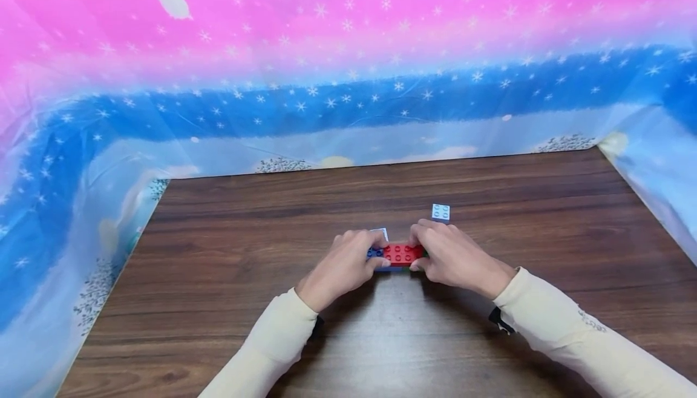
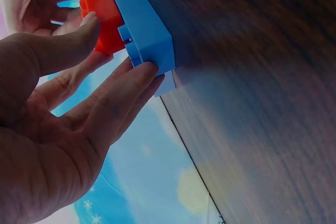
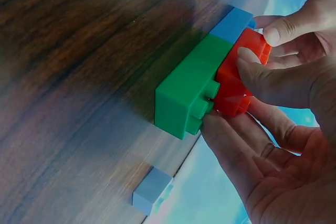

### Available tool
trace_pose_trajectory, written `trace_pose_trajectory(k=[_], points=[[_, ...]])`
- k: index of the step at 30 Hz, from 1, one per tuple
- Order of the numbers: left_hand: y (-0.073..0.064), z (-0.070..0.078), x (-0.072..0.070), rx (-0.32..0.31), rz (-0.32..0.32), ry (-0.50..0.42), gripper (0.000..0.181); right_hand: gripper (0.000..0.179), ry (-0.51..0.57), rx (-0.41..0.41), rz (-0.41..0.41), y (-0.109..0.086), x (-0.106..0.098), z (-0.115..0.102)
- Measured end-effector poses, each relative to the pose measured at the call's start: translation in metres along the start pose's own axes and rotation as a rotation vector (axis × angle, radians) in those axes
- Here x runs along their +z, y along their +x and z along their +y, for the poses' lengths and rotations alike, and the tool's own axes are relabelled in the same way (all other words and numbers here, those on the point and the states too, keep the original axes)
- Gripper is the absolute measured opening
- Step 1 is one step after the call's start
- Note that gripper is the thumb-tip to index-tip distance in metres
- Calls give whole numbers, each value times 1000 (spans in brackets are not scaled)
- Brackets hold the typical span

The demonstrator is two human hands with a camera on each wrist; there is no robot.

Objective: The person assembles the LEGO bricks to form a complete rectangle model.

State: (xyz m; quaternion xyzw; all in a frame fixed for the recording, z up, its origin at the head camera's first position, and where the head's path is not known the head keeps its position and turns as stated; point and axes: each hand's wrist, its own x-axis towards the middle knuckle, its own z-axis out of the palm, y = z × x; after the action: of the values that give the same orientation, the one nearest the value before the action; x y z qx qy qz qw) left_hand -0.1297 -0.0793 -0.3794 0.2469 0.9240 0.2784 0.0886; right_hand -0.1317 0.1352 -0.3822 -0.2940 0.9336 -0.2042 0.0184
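A red brick (image 1: 400, 254) lies across a blue brick (image 2: 147, 30) and a green brick (image 3: 184, 85), which stand end to end on the table. My left hand (image 1: 354, 259) pinches the red brick's left end, its thumb on the near side and other fingers at the far side, with fingertips right at the blue brick. At the right end, my right hand (image 1: 449, 256) pinches the same red brick between thumb and fingers. Some studs of the blue and green bricks stay uncovered at the outer ends.
A small pale brick (image 1: 441, 212) with a few studs stands beyond my right hand. Behind my left hand, another pale brick (image 1: 381, 232) is partly hidden. The brown wooden table (image 1: 245, 216) meets a pink and blue patterned cloth (image 1: 348, 95) along its back and sides.
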Motion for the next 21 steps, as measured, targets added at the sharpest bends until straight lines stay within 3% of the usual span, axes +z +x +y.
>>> trace_pose_trajectory(k=[9, 16, 21], points=[[0, -3, 0, 31, 35, 21, 13, 25, 25, -13, -9, 2, -1, 3], [0, -3, -1, 32, 30, 37, 23, 31, 101, 20, -31, 1, -9, 7], [1, -3, -1, 26, 18, 44, 25, 34, 124, 32, 14, 1, -19, 16]])
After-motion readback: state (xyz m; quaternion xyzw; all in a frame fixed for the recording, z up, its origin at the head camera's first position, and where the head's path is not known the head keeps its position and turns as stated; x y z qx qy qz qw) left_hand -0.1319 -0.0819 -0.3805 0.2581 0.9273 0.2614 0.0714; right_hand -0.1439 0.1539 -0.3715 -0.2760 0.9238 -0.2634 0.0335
